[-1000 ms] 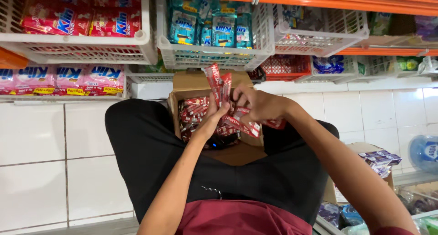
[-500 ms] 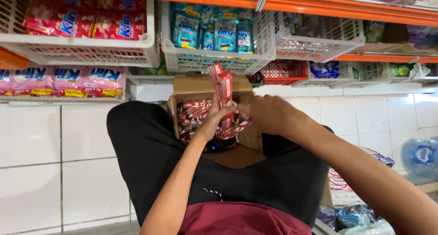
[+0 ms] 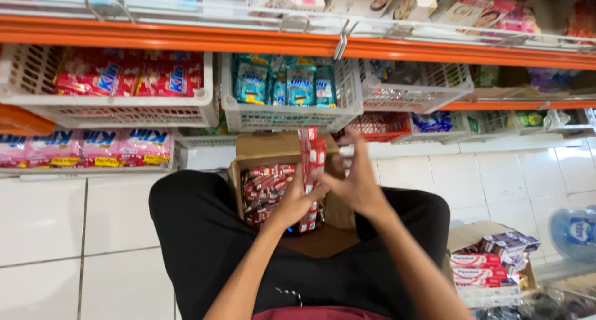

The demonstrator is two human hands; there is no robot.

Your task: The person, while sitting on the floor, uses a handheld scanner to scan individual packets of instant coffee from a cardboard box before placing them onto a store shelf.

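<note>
Right hand (image 3: pixel 357 186) now spread clear, left hand (image 3: pixel 297 202) grip pinching glossy red sachet strip (image 3: pixel 312 165)

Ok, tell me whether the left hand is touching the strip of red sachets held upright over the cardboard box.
Touching. The head view shows the left hand gripping the strip of red sachets, its fingers wrapped against the strip.

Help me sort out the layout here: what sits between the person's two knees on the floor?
In the head view, an open cardboard box of red sachets sits between the knees; the left hand lifts a strip of sachets above it.
</note>
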